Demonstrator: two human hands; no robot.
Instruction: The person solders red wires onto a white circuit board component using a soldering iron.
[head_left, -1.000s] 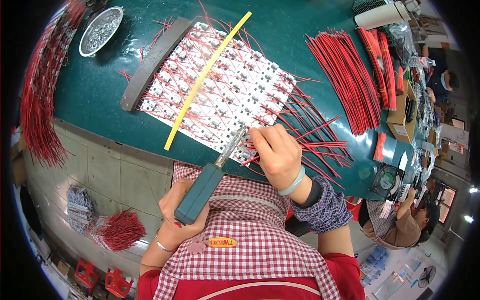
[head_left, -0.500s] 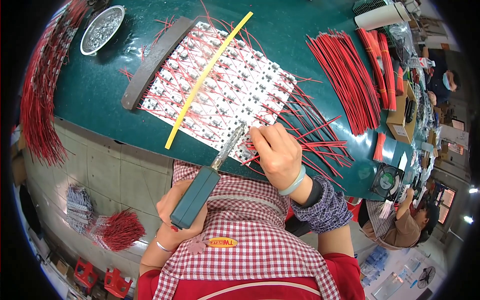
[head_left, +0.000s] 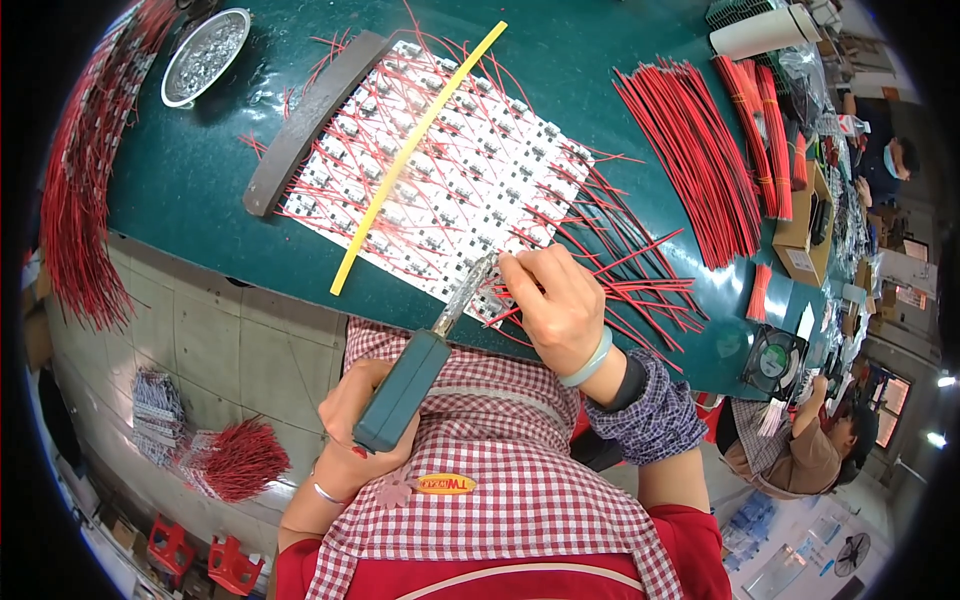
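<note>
My left hand (head_left: 350, 405) is closed around the green handle of a soldering iron (head_left: 403, 390). Its metal tip reaches the near part of a white sheet of small circuit boards (head_left: 490, 225), just beside my right fingertips. My right hand (head_left: 560, 305) is pinched at the sheet's near right edge, where red and black wires (head_left: 640, 290) fan out to the right. A wire end seems to be between thumb and forefinger, though the fingers mostly hide it. Many boards bear thin red wires.
A yellow strip (head_left: 415, 150) crosses the sheet, and a dark curved bar (head_left: 310, 125) lies along its left edge. Rows of red wires (head_left: 690, 165) lie at right. A bowl of metallic bits (head_left: 205, 58) stands far left. A small fan (head_left: 773, 358) is at the right edge.
The soldering iron in my left hand has shifted slightly right, bringing its tip closer to my right fingertips. My right hand stays almost in place.
</note>
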